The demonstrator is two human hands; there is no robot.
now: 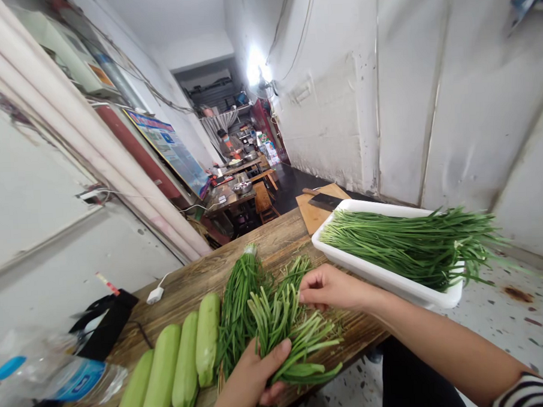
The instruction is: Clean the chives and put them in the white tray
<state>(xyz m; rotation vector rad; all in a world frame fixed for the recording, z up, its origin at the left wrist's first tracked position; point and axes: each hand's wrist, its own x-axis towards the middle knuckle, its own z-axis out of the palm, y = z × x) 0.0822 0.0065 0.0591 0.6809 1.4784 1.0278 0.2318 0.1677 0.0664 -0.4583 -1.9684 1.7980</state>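
Observation:
My left hand (252, 381) is closed around the cut ends of a bunch of green chive stalks (281, 323) lying on the wooden table (198, 278). My right hand (331, 288) pinches the upper part of the same loose bunch. A second tied bundle of chives (239, 295) lies just to the left. A white tray (382, 273) heaped with sorted chives (412, 245) sits at the table's right edge, just beyond my right hand.
Several pale green squashes (175, 369) lie at the left. A crumpled plastic bottle (58, 381), a black object (106, 325) and a white charger (155, 295) are further left. A cutting board with a cleaver (325, 201) lies behind the tray. A person sits far back.

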